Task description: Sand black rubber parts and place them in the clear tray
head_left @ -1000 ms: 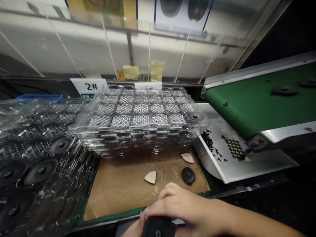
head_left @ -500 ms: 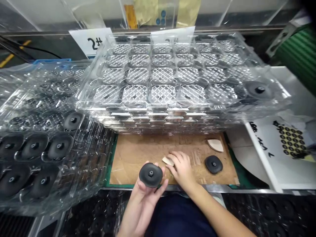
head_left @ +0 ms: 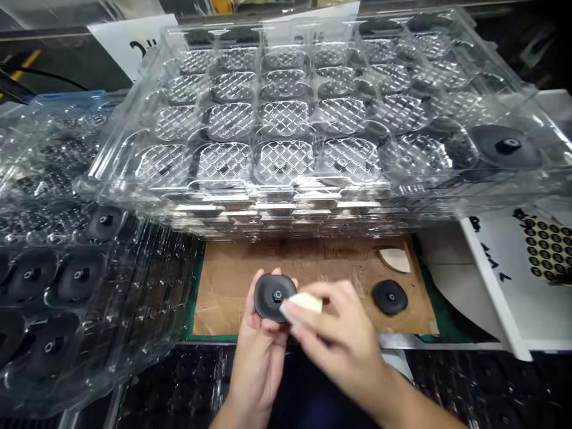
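This looks like a factory assembly station, judging by the stack of clear compartment trays (head_left: 286, 161) at the far side, rows of matching black parts (head_left: 77, 274) on the left, scuffed cardboard (head_left: 223, 292) in the near middle, and a white bin (head_left: 531, 316) holding round stickers (head_left: 552, 253) on the right.

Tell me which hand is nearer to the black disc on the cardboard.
Right. The right hand, gripping a pale wedge, is left of the cardboard disc; the left hand, holding another disc, is farther left.
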